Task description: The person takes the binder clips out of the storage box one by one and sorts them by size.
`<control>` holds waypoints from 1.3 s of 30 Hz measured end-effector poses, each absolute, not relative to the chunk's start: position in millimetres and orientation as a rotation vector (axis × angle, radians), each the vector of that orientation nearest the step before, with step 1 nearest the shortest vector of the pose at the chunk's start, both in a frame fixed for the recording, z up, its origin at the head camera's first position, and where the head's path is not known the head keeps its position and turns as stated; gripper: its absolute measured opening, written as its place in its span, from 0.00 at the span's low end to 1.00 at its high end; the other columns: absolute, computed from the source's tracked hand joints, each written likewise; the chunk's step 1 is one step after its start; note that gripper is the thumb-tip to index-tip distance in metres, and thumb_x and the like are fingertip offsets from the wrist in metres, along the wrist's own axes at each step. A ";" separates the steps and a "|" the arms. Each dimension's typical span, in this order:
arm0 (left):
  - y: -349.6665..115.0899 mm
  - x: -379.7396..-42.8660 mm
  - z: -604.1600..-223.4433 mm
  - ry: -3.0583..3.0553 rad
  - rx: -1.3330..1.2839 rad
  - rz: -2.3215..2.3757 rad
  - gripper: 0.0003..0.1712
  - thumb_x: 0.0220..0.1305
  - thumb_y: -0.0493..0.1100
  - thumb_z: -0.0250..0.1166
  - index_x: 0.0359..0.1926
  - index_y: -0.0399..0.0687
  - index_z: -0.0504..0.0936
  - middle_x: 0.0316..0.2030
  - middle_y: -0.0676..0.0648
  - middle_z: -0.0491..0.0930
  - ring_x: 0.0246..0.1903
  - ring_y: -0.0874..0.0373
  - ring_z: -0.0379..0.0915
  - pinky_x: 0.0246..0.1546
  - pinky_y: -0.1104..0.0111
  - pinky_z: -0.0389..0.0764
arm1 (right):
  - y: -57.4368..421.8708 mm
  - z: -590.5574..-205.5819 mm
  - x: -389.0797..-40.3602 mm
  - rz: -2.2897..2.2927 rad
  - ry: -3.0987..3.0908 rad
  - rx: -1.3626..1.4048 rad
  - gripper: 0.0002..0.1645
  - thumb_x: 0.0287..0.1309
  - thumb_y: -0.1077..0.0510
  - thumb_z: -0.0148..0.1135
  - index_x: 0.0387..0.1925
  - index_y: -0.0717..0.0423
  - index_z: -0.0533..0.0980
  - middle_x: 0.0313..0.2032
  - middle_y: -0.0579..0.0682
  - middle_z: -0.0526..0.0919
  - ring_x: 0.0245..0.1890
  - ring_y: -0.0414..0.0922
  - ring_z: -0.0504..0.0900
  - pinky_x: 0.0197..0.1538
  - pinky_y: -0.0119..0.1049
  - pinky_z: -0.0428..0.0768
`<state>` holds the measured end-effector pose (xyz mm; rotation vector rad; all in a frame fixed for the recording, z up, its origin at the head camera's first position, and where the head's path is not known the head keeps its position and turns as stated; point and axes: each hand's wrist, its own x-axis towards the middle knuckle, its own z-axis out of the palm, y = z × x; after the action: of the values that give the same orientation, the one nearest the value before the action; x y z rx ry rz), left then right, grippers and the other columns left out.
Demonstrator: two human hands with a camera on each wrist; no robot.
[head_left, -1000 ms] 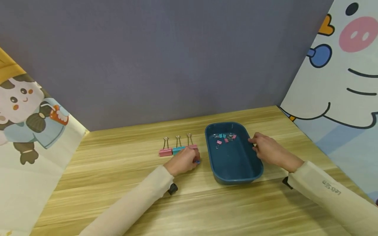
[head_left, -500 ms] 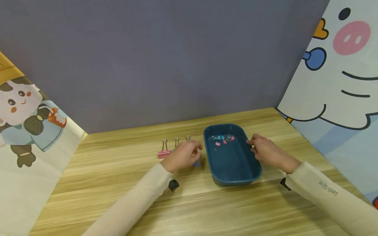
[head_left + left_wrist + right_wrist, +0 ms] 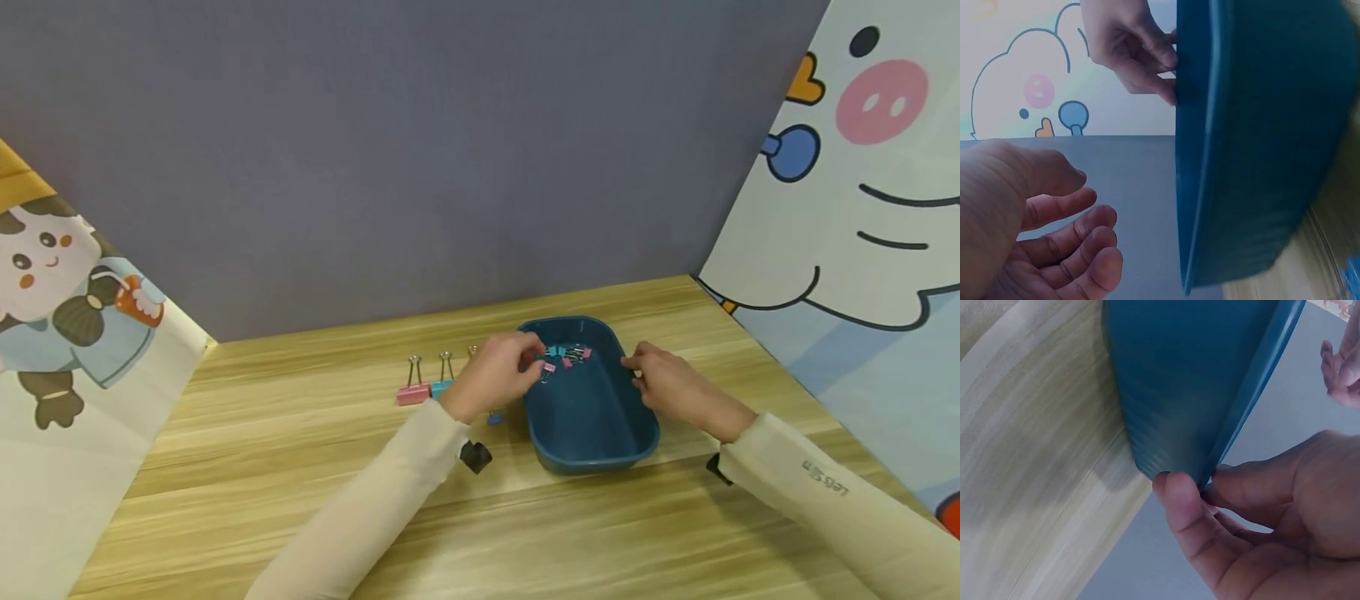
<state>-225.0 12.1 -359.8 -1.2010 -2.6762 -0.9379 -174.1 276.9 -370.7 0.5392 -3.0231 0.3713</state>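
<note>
My right hand [image 3: 671, 383] pinches the right rim of a dark blue plastic bin [image 3: 600, 462] between thumb and fingers; the right wrist view shows the grip on the wall [image 3: 1179, 394]. Over the bin's left rim, my left hand [image 3: 497, 373] hovers with loosely bent fingers and nothing in them, as the left wrist view confirms. Inside the bin, toward its far end, lie several small binder clips, teal [image 3: 557, 352] and pink [image 3: 549, 368]. A small blue binder clip [image 3: 494, 419] lies on the table just left of the bin.
Larger binder clips stand in a row left of the bin: a pink one [image 3: 413, 395], a teal one [image 3: 441, 389] and another mostly behind my left hand. A grey panel [image 3: 450, 167] rises behind the wooden table [image 3: 300, 500]; cartoon panels flank it.
My left hand has lifted off the table beside the small blue clip, uncovering it, and moved right to the bin's left rim. My right hand keeps its hold on the bin.
</note>
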 end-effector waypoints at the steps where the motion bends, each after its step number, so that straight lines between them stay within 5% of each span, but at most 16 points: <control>1: 16.0 -225.5 -359.6 -2.679 -1.189 -0.950 0.08 0.64 0.41 0.61 0.43 0.45 0.80 0.30 0.55 0.76 0.25 0.65 0.70 0.25 0.76 0.73 | 277.5 -370.9 -173.9 0.370 -3.020 0.539 0.20 0.54 0.74 0.58 0.49 0.77 0.74 0.36 0.59 0.73 0.30 0.47 0.75 0.31 0.38 0.74; 22: 76.5 -250.3 -352.1 -2.706 -0.997 -1.217 0.09 0.66 0.41 0.60 0.44 0.43 0.78 0.24 0.53 0.75 0.12 0.64 0.74 0.14 0.71 0.74 | 278.3 -371.3 -174.0 0.390 -3.037 0.529 0.21 0.54 0.74 0.58 0.51 0.78 0.72 0.37 0.59 0.73 0.30 0.47 0.75 0.32 0.38 0.75; 29: 86.5 -261.2 -361.9 -2.720 -0.928 -1.037 0.06 0.63 0.42 0.63 0.40 0.47 0.80 0.27 0.55 0.76 0.14 0.68 0.70 0.24 0.74 0.72 | 279.9 -372.0 -174.5 0.399 -3.036 0.537 0.20 0.55 0.74 0.58 0.51 0.78 0.72 0.37 0.59 0.72 0.30 0.47 0.74 0.32 0.38 0.74; 39: 96.6 -271.4 -377.6 -2.897 -0.830 -0.997 0.09 0.62 0.41 0.64 0.43 0.45 0.80 0.22 0.54 0.75 0.14 0.64 0.73 0.22 0.72 0.74 | 279.1 -371.3 -173.9 0.390 -3.035 0.541 0.19 0.55 0.73 0.58 0.49 0.79 0.73 0.38 0.60 0.73 0.34 0.51 0.76 0.35 0.40 0.76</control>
<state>-271.4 96.6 -377.6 -0.8303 -2.8967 -0.9974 -173.9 279.1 -371.3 0.5410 -3.0351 0.3897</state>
